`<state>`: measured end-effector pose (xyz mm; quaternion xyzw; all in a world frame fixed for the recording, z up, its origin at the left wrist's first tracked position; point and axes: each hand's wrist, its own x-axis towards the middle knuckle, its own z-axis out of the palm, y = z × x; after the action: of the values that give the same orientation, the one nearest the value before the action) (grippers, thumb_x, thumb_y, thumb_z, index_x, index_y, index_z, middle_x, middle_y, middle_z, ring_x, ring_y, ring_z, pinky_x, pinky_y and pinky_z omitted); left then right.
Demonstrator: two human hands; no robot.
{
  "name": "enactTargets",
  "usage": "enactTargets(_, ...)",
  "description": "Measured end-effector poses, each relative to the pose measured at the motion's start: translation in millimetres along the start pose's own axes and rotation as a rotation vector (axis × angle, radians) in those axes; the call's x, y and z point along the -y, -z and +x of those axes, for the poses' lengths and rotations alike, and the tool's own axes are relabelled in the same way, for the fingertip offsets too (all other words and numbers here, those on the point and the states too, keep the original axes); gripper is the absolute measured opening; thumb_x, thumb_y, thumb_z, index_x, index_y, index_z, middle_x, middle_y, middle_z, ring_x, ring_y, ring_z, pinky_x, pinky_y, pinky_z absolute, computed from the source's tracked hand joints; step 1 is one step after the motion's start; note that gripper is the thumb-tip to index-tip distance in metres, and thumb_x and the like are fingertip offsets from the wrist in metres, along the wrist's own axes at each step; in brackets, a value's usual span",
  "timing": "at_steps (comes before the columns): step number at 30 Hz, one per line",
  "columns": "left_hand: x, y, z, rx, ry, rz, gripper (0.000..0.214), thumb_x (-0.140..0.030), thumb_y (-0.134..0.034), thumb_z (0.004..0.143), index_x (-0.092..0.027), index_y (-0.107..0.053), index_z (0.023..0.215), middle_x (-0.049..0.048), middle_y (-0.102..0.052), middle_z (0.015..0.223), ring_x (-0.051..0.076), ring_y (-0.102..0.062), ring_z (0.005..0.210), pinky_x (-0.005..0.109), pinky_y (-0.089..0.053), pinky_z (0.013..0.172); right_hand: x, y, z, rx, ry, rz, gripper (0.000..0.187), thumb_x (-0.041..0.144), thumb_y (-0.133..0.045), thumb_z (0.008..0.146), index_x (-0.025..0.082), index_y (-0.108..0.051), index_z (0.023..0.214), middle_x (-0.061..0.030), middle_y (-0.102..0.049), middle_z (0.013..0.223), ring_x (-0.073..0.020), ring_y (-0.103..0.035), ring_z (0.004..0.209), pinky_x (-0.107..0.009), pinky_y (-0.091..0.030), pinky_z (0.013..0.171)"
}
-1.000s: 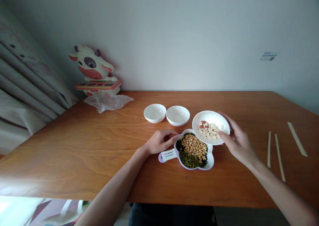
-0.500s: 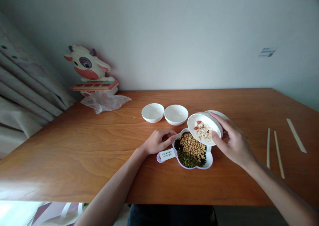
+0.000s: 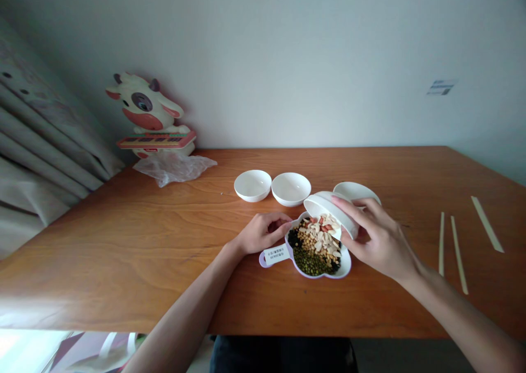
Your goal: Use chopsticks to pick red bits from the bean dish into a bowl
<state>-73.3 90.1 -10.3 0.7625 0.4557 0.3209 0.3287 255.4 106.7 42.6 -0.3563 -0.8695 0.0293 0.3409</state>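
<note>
My right hand (image 3: 376,239) grips a small white bowl (image 3: 335,206), tipped steeply over a purple-rimmed, scalloped dish (image 3: 344,263). Pale nut pieces (image 3: 322,233), some with reddish skins, spill from the bowl onto the dish's contents. Green beans (image 3: 308,260), yellow beans (image 3: 304,233) and black beans (image 3: 293,236) also lie in the dish. My left hand (image 3: 265,232) rests on the table, thumb and fingers closed on the dish's left rim beside its handle, which carries a white label (image 3: 277,254).
Two white bowls (image 3: 252,185) (image 3: 291,189) stand behind the dish, and another bowl (image 3: 357,191) sits behind my right hand. Pale flat strips (image 3: 459,255) lie at right. A cow keyboard toy (image 3: 154,115) and a clear plastic bag (image 3: 175,168) are at back left.
My right hand has tilted the bowl further over to the left. Nut pieces that lay in the bowl now cover part of the beans. My left hand stays at the rim.
</note>
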Motion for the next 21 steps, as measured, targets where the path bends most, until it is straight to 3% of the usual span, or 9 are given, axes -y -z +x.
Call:
enactTargets(4,-3,0.8,1,0.003,0.0,-0.006,0.046,-0.053,-0.058,0.115,-0.015,-0.082,0.123,0.0059,-0.081,0.091,0.015,-0.063,0.07,0.027,-0.046,0.064,-1,-1,-5,0.017,0.106,-0.117,0.091,0.022,-0.077,0.096,0.058,-0.043,0.172,-0.008,-0.067,0.129,-0.0304,-0.078,0.094,-0.046,-0.075,0.074)
enactTargets(9,-3,1.0,0,-0.008,-0.045,0.007,0.043,-0.049,-0.057,0.115,-0.015,-0.083,0.119,0.0056,-0.083,0.093,0.015,-0.064,0.072,0.026,-0.047,0.066,-8,0,-10,-0.016,0.358,-0.304,0.101,0.008,-0.079,0.089,0.05,-0.044,0.174,-0.0076,-0.069,0.13,-0.0223,-0.075,0.083,-0.031,-0.068,0.058)
enactTargets(14,0,0.8,0,-0.02,-0.046,0.028,0.041,-0.047,-0.057,0.115,-0.014,-0.083,0.118,0.005,-0.082,0.092,0.014,-0.063,0.071,0.025,-0.046,0.066,-12,6,-12,-0.112,0.523,-0.406,0.103,-0.001,-0.074,0.09,0.049,-0.043,0.175,-0.0098,-0.065,0.142,-0.0244,-0.078,0.097,-0.034,-0.072,0.07)
enactTargets(17,-1,0.7,0,-0.004,-0.025,0.011,0.045,-0.052,-0.057,0.115,-0.015,-0.082,0.122,0.0047,-0.082,0.091,0.014,-0.063,0.07,0.026,-0.046,0.064,-10,5,-10,-0.167,0.458,-0.303,0.101,0.004,-0.077,0.093,0.047,-0.04,0.177,-0.0105,-0.066,0.14,-0.025,-0.078,0.098,-0.036,-0.073,0.071)
enactTargets(21,-1,0.0,0,-0.004,-0.02,0.001,0.045,-0.054,-0.058,0.115,-0.017,-0.082,0.125,0.0046,-0.082,0.092,0.014,-0.065,0.07,0.027,-0.048,0.066,-2,-3,-3,-0.269,0.137,-0.035,0.085,0.019,-0.08,0.097,0.042,-0.05,0.173,-0.0109,-0.071,0.135,-0.0331,-0.076,0.111,-0.049,-0.073,0.09)
